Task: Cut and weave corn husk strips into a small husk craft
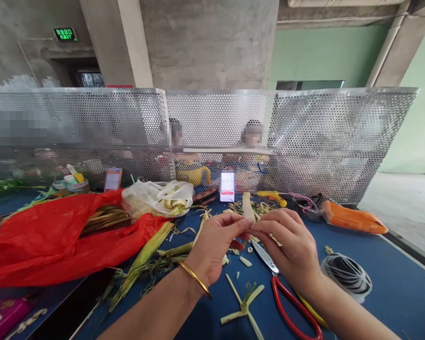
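A pale strip of corn husk (247, 205) stands upright between my two hands. My left hand (217, 241), with a gold bangle at the wrist, pinches its lower end between thumb and fingers. Close against it, my right hand (290, 245) has its fingertips closed at the same spot; the strip's base is hidden by the fingers. Below them on the blue table lies a star-shaped piece of husk strips (244, 307) tied at the middle. Red-handled scissors (279, 293) lie partly under my right hand, blades pointing away. Husk scraps (245, 261) are scattered around.
At left are a red plastic bag (49, 236) and a white bag of husks (156, 196). A lit phone (227, 185) stands ahead. Rightward lie a yellow glue gun (273, 197), an orange packet (354, 218) and a wire coil (347, 276). A perforated metal screen (219, 113) closes the back.
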### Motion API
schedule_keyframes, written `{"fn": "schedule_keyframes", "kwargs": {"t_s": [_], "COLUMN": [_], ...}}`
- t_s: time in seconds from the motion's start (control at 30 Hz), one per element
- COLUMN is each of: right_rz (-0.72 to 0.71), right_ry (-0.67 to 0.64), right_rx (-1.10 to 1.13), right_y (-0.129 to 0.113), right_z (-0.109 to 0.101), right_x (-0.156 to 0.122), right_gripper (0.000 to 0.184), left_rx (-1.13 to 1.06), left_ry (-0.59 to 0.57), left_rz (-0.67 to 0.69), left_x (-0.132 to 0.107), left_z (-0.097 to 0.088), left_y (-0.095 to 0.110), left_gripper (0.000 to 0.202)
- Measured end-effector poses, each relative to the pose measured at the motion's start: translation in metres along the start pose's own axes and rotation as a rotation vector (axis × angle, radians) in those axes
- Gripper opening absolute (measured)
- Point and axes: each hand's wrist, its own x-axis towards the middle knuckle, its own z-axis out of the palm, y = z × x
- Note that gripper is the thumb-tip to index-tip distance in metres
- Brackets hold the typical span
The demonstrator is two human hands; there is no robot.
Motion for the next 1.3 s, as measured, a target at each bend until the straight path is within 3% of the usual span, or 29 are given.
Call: {"fn": "schedule_keyframes", "kwargs": {"t_s": [0.3,0.57,0.73,0.9,1.3], "right_rz": [0.142,0.304,0.45,0.552,0.796], "right_ry": [-0.064,-0.095,-0.036,0.01,-0.065], "right_rx": [0.018,0.049,0.092,0.216,0.659], "right_y": [-0.002,-0.004,-0.003,-0.002,0.002], "right_z": [0.002,0.004,0.005,0.003,0.001], "right_x": [-0.001,-0.003,-0.006,-0.002,0.003], "right_gripper": [0.011,0.01,0.004,0.008,0.014], "left_rx": [-0.073,-0.007,0.027,-0.001,-0.073], "left_ry": [0.064,0.05,0.043,-0.003,-0.032], "left_rz": [0.092,0.163,0.184,0.147,0.036], "left_x": [0.001,0.0,0.0,-0.002,0.001], "left_z": [0.004,0.007,0.007,0.008,0.004], "left_y": [-0.003,-0.005,-0.007,-0.005,-0.008], "left_gripper": [0.025,0.016,0.018,0.021,0.024]}}
